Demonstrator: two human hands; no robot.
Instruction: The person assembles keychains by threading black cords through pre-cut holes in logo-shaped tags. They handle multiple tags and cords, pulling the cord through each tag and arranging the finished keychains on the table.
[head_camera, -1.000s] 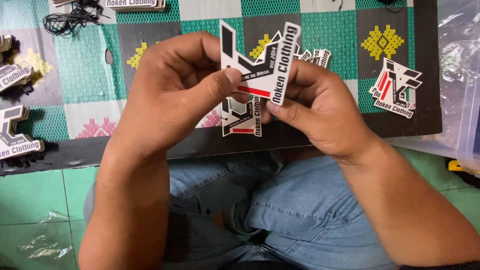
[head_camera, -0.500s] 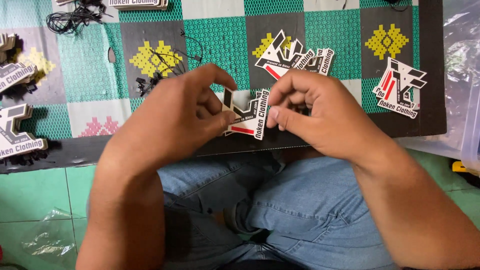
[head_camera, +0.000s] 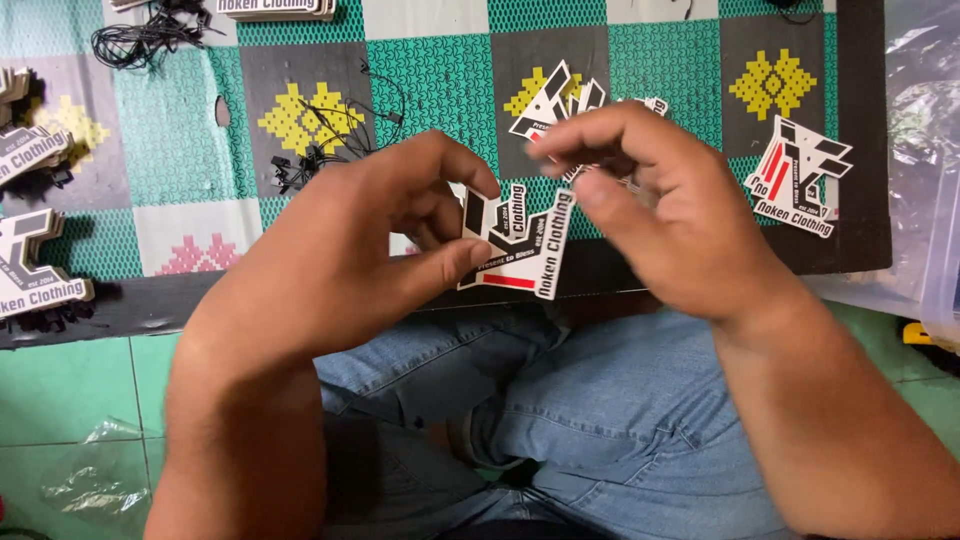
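The left hand (head_camera: 340, 250) holds 1 cut-out card tag (head_camera: 520, 245) tight between its thumb and its fingers, just above the lap and in front of the edge of the mat (head_camera: 440, 90). The thumb presses on the left side of the tag, near the bottom. To do this part well, I think the left hand should keep the tag flat and still, with the thumb off the top part, so the other hand has room to work there.

The right hand (head_camera: 670, 215) is just to the right of the tag, with its fingertips pinched together near the tag's top right corner. I cannot tell if they pinch something very thin or nothing at all. Small, slow moves look best here, because the tag is thin and could bend.

The tag is white, black and red, with a blocky zigzag shape and printed letters. It looks stiff, like thick paper.

On the mat there is a bunch of thin black strings (head_camera: 320, 150) on the left, another tag (head_camera: 550, 100) behind the hands, and 1 more tag (head_camera: 800, 175) on the right.
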